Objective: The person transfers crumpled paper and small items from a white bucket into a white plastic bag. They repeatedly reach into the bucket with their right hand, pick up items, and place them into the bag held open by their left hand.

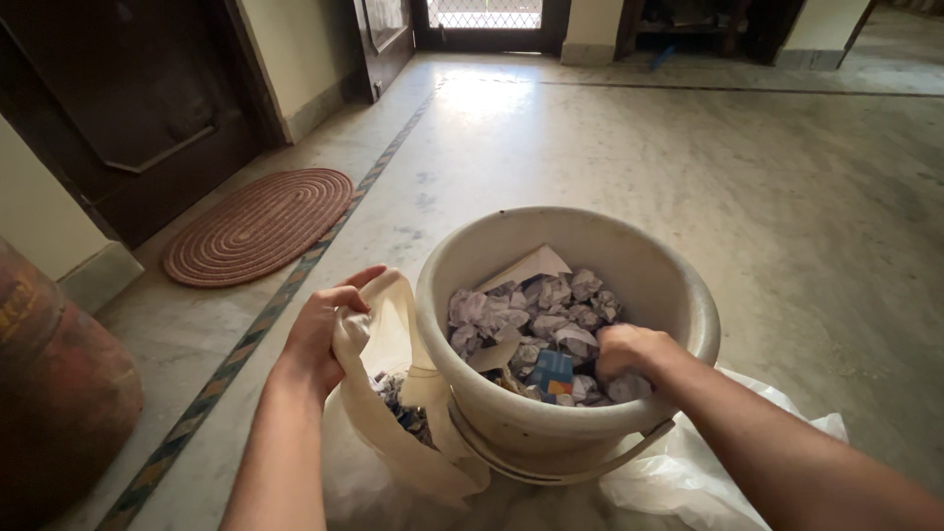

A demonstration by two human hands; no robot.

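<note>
Marble floor (629, 147) runs pale and veined across the room, with a patterned inlay strip (295, 280) crossing it from the far doorway toward the near left. Left of the strip lies an oval woven mat (258, 224) in front of a dark wooden door (138, 98). At the near left edge stands a rust-red cylinder (54, 393), only partly in view.

Near the middle sits 1 cream plastic bucket (678, 285) with its wire handle hanging down the front. It is filled with crumpled paper balls (531, 315), a folded white sheet and a small blue and orange carton (551, 372). Under and to the right of the bucket spreads a thin white plastic bag (708, 462).

The 2 hands are apart. The right hand (629, 352) reaches over the near rim into the bucket, its fingers curled closed on the paper there. The left hand (323, 329) is just left of the bucket, clamped on the upper edge of a cream cloth bag (393, 433), holding its mouth up. This bag touches the bucket's left wall, and more crumpled paper shows inside it.
</note>
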